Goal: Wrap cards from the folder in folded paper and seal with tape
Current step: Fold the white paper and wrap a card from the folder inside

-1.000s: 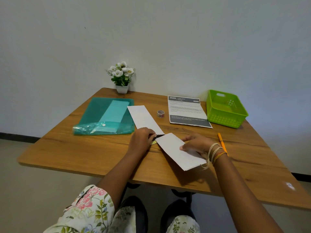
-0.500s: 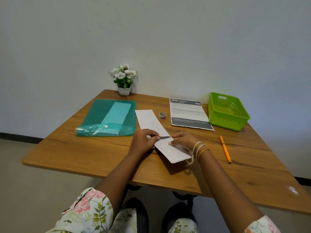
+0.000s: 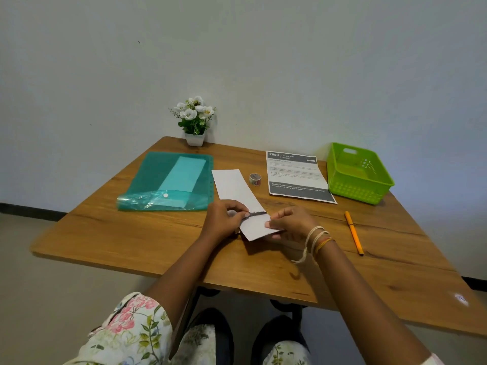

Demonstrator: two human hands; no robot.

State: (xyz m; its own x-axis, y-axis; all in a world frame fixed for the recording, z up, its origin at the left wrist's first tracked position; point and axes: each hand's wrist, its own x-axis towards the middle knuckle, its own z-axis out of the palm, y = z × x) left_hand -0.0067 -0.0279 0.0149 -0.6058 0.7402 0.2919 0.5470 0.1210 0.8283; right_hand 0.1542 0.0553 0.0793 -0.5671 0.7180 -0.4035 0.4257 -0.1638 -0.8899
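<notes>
A long white strip of paper lies on the wooden table, its near end folded back over itself. My left hand pinches the fold line, where a thin dark edge of the cards shows under the flap. My right hand grips the folded flap from the right, thumb on top. The teal plastic folder lies to the left with a pale sheet inside. A small roll of patterned tape stands just right of the paper strip.
A printed instruction sheet and a green plastic basket sit at the back right. An orange pen lies right of my right hand. A small pot of white flowers stands against the wall.
The near end of the paper has been folded further over the cards, so the flap is shorter. My right hand moved left toward my left hand.
</notes>
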